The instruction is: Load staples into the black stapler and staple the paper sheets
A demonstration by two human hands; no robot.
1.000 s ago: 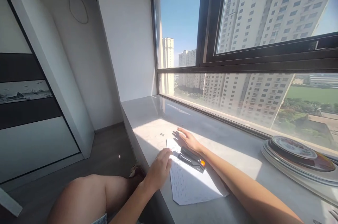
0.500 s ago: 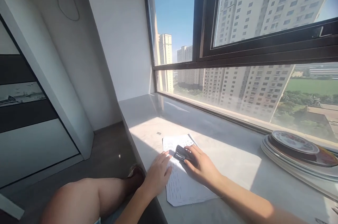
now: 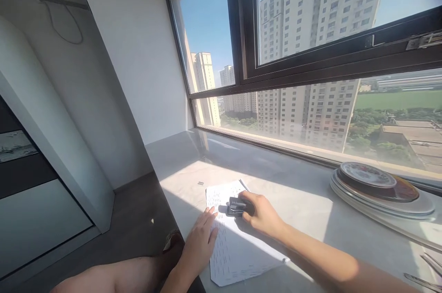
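Observation:
A black stapler (image 3: 237,206) is gripped in my right hand (image 3: 263,215), held over the upper part of some white paper sheets (image 3: 238,256). Rows of short dark marks run down the left side of the top sheet. Flat on the sheets' left edge rests my left hand (image 3: 203,238), its fingers stretched out and holding nothing. The stapler's front end points left, a little apart from my left fingertips. My right fingers and palm hide its back end.
On the right stands a stack of plates (image 3: 380,192), with metal utensils (image 3: 426,270) near the lower right corner. A small strip of staples (image 3: 200,183) lies beyond the paper on the sill (image 3: 179,169). A window (image 3: 241,88) runs behind it.
The view has turned to the right. My right hand has swung the stapler from a slant to nearly level, slightly farther from my left fingers. My left hand still lies on the paper.

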